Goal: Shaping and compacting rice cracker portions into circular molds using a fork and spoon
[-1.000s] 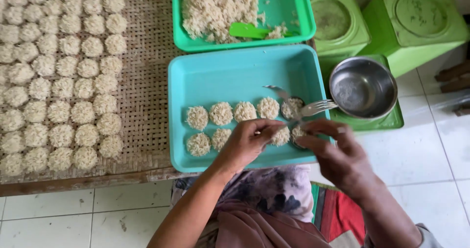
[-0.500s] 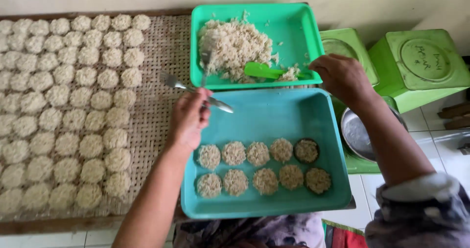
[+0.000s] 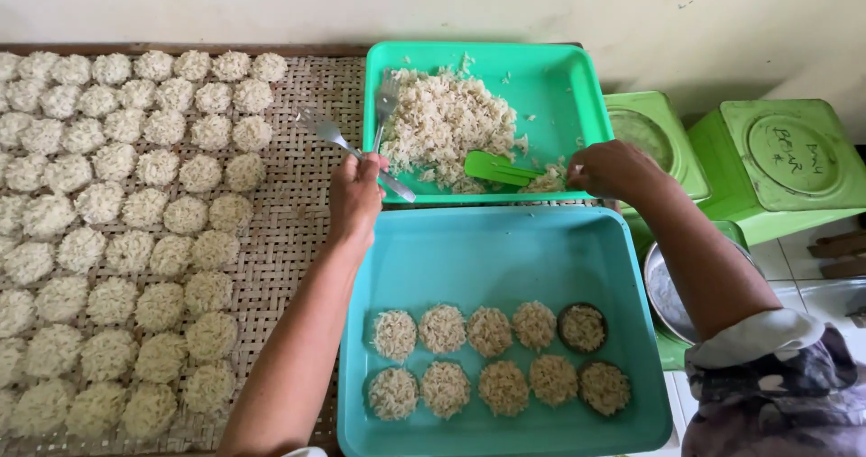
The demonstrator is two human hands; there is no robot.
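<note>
Head camera, looking down: the left hand [image 3: 354, 195] is closed around two forks [image 3: 347, 146], one pointing out over the woven mat [image 3: 289, 231] and the other reaching into the pile of loose rice [image 3: 442, 128] in the green tray [image 3: 559, 78]. The right hand [image 3: 613, 168] rests at that tray's front edge, fingers curled together beside a green scoop [image 3: 494, 166]; whether it pinches rice cannot be told. Below sits a blue tray [image 3: 505, 249] holding two rows of round rice cakes [image 3: 487, 358], some inside dark ring moulds [image 3: 582, 328]. Many paler cakes [image 3: 117, 222] cover the mat. The rice looks light, soft, sticky and crumbly, so it is probably best lifted from underneath with fork or scoop. Green tins [image 3: 776, 168] and a metal bowl [image 3: 667, 295] stand at right.
</note>
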